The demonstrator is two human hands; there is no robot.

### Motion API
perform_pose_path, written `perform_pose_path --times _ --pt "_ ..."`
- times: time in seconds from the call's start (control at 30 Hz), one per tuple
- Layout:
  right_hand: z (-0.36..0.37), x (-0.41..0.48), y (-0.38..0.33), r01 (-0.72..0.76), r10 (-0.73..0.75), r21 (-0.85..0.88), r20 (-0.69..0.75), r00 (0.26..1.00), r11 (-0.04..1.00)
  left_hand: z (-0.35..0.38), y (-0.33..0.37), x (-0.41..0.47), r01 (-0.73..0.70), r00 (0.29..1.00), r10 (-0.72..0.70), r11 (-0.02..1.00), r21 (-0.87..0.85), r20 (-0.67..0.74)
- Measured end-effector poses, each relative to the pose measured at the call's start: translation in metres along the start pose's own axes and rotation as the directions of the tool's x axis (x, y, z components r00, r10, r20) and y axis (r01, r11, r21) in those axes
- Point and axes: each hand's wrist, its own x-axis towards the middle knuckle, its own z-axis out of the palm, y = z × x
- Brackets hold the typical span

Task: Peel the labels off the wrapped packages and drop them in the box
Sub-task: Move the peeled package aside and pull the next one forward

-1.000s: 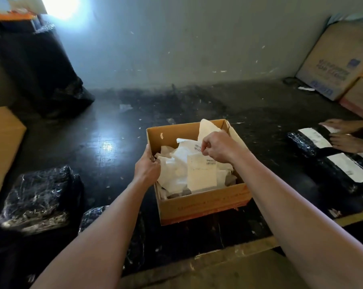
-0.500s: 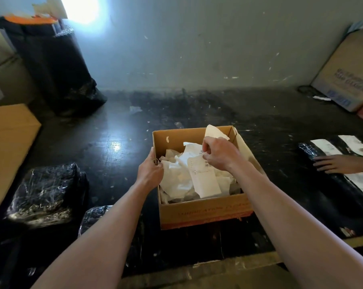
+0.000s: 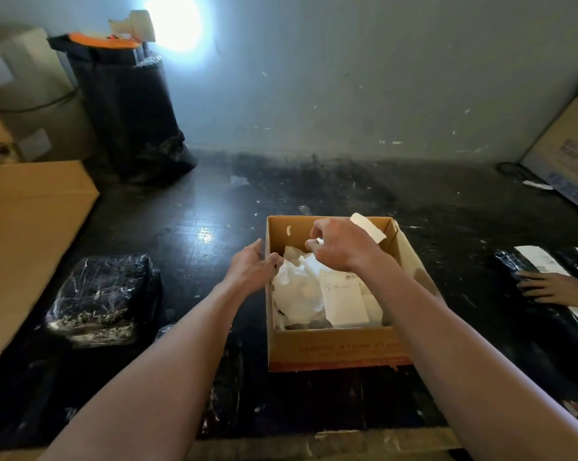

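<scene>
Hands first: my left hand (image 3: 252, 269) grips the left wall of the cardboard box (image 3: 334, 347) at its rim. My right hand (image 3: 340, 246) hovers over the open box with its fingers curled, thumb and fingertips drawn together at a small pale scrap. I cannot tell whether they actually pinch it.

The box sits on the dark, scuffed floor (image 3: 214, 211) and holds a heap of crumpled white paper (image 3: 297, 294). On that heap, below my right wrist, lies a flat printed label (image 3: 344, 297), face up, its top edge hidden by the wrist. A pale strip (image 3: 369, 227) sticks up near the box's far right corner.

Well apart to the left, a package in glossy black wrap (image 3: 104, 297) rests on the floor. A second black package (image 3: 229, 367) lies under my left forearm, mostly hidden. To the right, a long black package (image 3: 510, 264) carries a white label (image 3: 540, 262), and another person's hand (image 3: 560, 287) rests flat on it.

A tall black bag (image 3: 124, 111) stands against the wall at the far left. A sheet of cardboard (image 3: 25, 234) lies beside it, and a printed carton (image 3: 566, 161) leans at the right.
</scene>
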Motion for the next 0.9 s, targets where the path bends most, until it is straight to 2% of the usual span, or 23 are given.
perform_pose_path --times 0.2,0.4,0.73,0.9 --pt "0.017 0.02 -0.062 0.051 -0.046 -0.042 0.123 0.991 0.998 -0.066 -0.027 0.007 -0.008 0.997 0.024 0.979 0.204 -0.079" --pt "0.048 0.047 -0.144 0.089 -0.088 0.007 0.248 0.965 0.996 -0.152 -0.078 0.005 0.053 0.991 -0.008 0.94 0.338 -0.132" --pt "0.139 0.08 -0.269 0.002 -0.009 0.016 0.467 0.884 1.0 -0.27 -0.18 0.005 0.123 0.982 -0.052 0.904 0.409 -0.182" --pt "0.18 0.077 -0.302 -0.145 0.074 0.096 0.522 0.85 0.985 -0.3 -0.23 0.011 0.198 0.976 -0.134 0.877 0.437 -0.173"
